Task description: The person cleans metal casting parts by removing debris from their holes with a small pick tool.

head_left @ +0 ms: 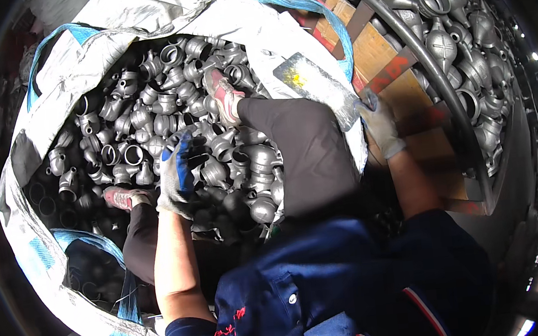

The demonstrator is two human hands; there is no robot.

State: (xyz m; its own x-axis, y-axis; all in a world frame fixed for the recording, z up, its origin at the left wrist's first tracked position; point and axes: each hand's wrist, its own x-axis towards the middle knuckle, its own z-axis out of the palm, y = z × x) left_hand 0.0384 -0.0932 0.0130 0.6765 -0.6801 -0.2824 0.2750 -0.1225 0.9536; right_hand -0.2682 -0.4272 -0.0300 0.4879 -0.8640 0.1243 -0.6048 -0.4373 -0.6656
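Note:
Grey metal pipe fittings (141,119) fill a large white woven bulk bag (16,199). My left hand (175,174), in a white glove with a blue coating, hovers over the pile, its fingers apart and nothing visible in them. Over at the bag's right edge, my right hand (380,125) wears a pale glove and has its fingers curled at the rim, beside a sheet in a clear pouch (316,82). Those fingertips are partly hidden. My two shoes, in pink and grey, stand among the fittings.
To the right, more grey fittings (442,44) are heaped behind a curved dark metal rail (422,43). Brown cardboard (420,92) and rusty slats line that container. Blue lifting straps (49,40) loop around the bag. My legs extend across its near and right side.

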